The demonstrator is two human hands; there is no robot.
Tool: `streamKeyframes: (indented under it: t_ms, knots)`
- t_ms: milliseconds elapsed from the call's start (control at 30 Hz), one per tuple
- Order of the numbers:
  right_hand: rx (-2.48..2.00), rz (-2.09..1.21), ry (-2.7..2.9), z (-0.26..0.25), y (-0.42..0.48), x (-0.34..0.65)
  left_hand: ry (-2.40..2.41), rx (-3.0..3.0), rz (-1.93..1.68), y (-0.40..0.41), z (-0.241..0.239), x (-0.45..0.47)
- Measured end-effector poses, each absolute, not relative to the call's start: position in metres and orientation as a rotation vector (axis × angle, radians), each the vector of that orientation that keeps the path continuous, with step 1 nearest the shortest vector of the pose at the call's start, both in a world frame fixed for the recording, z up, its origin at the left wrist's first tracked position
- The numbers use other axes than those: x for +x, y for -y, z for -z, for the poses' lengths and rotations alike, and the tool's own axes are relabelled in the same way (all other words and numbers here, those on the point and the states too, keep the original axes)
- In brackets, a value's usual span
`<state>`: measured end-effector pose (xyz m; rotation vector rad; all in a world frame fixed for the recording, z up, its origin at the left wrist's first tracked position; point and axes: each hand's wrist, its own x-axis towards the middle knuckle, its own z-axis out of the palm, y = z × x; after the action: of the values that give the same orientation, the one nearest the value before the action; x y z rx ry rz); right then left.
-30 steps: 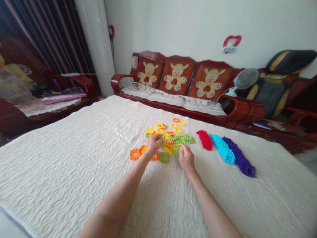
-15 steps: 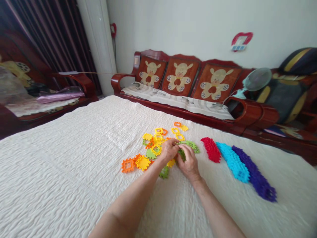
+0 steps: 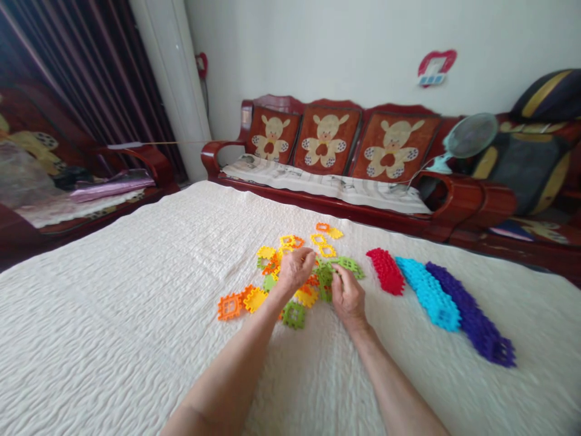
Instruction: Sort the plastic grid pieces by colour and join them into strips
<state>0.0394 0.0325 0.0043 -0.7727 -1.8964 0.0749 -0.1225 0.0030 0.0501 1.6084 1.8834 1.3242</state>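
Observation:
My right hand (image 3: 348,295) is closed, thumb and fingers pinched on a green interlocking building tile (image 3: 325,275) with toothed edges. Behind it, more green tiles (image 3: 348,264) lie in a row. To the left, my left hand (image 3: 296,268) hovers over the loose pile with its fingers curled in. Whether anything sits in those fingers is hidden. Around it are yellow tiles (image 3: 307,297), orange tiles (image 3: 230,307) and a green window-patterned tile (image 3: 294,315). Part of the pile is covered by my left hand and forearm.
On the right lie a red stack (image 3: 386,271), a light-blue stack (image 3: 429,295) and a purple stack (image 3: 472,315) of tiles. They rest on a white quilted cover (image 3: 136,315). Beyond its far edge stands a wooden sofa (image 3: 318,188) with bear-patterned cushions.
My left hand has drawn away to the left from my right hand, uncovering the green tiles between them. My right hand stays at the green tiles. The view has shifted slightly.

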Motion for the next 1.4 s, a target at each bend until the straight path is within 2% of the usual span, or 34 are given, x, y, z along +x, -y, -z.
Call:
streamKeyframes:
  t_ms: [167, 333, 533, 733, 967, 1233, 1400]
  knots:
    - [-0.851, -0.109, 1.808, -0.002, -0.037, 0.042, -2.551, 1.448, -0.79, 0.015, -0.066, -0.189]
    - [-0.866, -0.137, 1.776, 0.001, -0.039, 0.042, -2.628, 1.357, -0.558, 0.019, -0.05, -0.216]
    - [-0.878, -0.149, 1.784, 0.001, -0.04, 0.043, -2.634, 1.371, -0.553, 0.013, -0.039, -0.217]
    - [-0.892, -0.18, 1.789, -0.001, -0.038, 0.043, -2.592, 1.398, -0.728, 0.01, -0.059, -0.212]
    - [-0.893, -0.193, 1.774, -0.001, -0.038, 0.043, -2.31, 1.512, -0.844, 0.003, -0.078, -0.181]
    - [-0.879, -0.185, 1.766, 0.001, -0.039, 0.042, -2.46, 1.483, -0.707, 0.068, -0.063, -0.22]
    - [-0.863, -0.164, 1.765, 0.002, -0.04, 0.042, -2.35, 1.699, -0.551, 0.113, -0.048, -0.227]
